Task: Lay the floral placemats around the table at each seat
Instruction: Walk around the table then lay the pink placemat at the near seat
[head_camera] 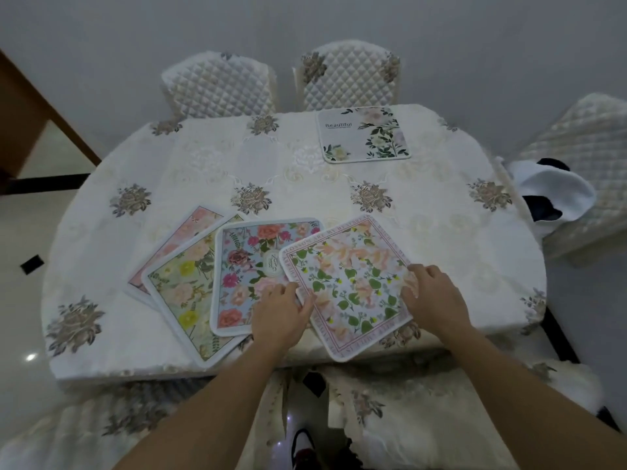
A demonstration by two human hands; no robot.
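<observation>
**Both hands on the rightmost placemat of a fan of four**

A table under a cream embroidered tablecloth (pixel 203 164) fills the view. On its near half, four floral placemats lie fanned and overlapping.

Furthest left is the pink placemat (pixel 190 237), tilted and mostly covered. The yellow-green placemat (pixel 183 290) lies on top of it, and its near corner reaches close to the near table edge. The blue rose placemat (pixel 251 266) comes next and overlaps the yellow-green one's right side.

The left hand (pixel 280 317) lies across the near right corner of the blue rose placemat. Its fingers are curled onto the left edge of the peach-flowered placemat (pixel 353 279) and grip it there.

This fourth mat is white with peach blooms, green leaves and a pink lettered border. It sits rotated on top of the blue one's right side, with its near corner at the near edge of the table.

The right hand (pixel 432 296) holds the same mat's right edge, fingers bent over the rim and knuckles up. Whether the mat is lifted off the cloth or resting on it cannot be told.

On the far side, right of centre, a single "Beautiful" placemat (pixel 363 134) lies flat and square in front of the right far chair (pixel 349 79). The left far chair (pixel 219 86) stands beside that chair. Both have quilted covers.

At the right end, a third quilted chair (pixel 590 157) carries a white and dark cloth (pixel 553 188).
</observation>
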